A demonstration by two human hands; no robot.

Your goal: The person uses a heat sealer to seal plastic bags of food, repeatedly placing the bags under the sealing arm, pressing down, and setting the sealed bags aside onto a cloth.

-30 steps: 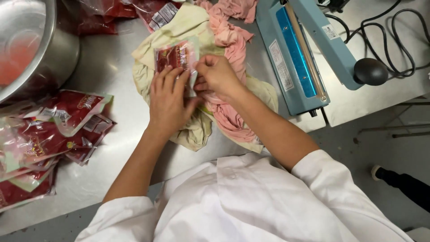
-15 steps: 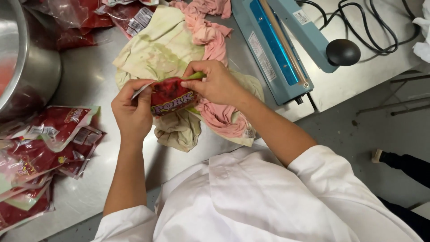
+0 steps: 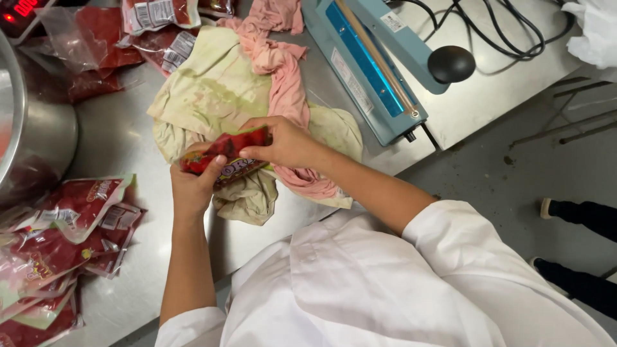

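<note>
A red filled pouch (image 3: 226, 154) is held between both hands above a stained yellow cloth (image 3: 215, 96) on the steel table (image 3: 122, 138). My left hand (image 3: 191, 186) grips the pouch's left end from below. My right hand (image 3: 287, 142) pinches its right end from above. A pink cloth (image 3: 283, 80) lies crumpled beside and under my right hand. The pouch is tilted, its right end higher.
A blue heat sealer (image 3: 379, 61) with a black knob stands to the right, its cables behind it. A steel bowl (image 3: 29, 138) sits at the left. Several red pouches (image 3: 61, 238) lie at the lower left, more (image 3: 128, 32) at the top. A person's shoes (image 3: 578, 212) show on the floor at right.
The pouch lay flat on the cloth under both hands; now it is lifted and held by its ends between them. The camera view has shifted left.
</note>
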